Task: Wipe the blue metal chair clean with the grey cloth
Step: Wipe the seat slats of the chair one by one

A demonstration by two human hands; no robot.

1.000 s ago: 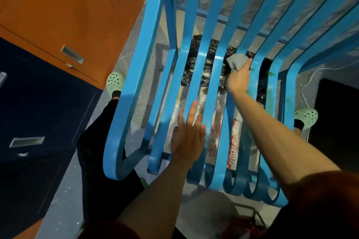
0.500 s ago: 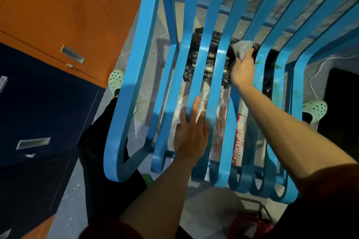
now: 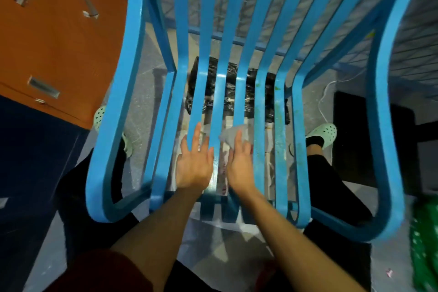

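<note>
The blue metal chair (image 3: 132, 73) fills the view from above, its seat made of curved slats with gaps. My left hand (image 3: 194, 163) lies flat on the seat slats near the front, fingers straight. Beside it, my right hand (image 3: 240, 163) presses the grey cloth (image 3: 231, 134) onto a middle slat with straight fingers; the cloth sticks out beyond the fingertips. Green and pale smears show on the slats to the right (image 3: 279, 125).
An orange cabinet (image 3: 59, 38) and a dark blue cabinet (image 3: 35, 161) stand at the left. A black plastic bag (image 3: 231, 95) and papers lie on the floor under the seat. My feet in pale green clogs (image 3: 324, 131) flank the chair. A green object (image 3: 424, 244) sits at the right.
My right hand has drawn the cloth back along the slat from the seat's rear toward the front, ending beside my left hand. The view has shifted so more of the chair shows.
</note>
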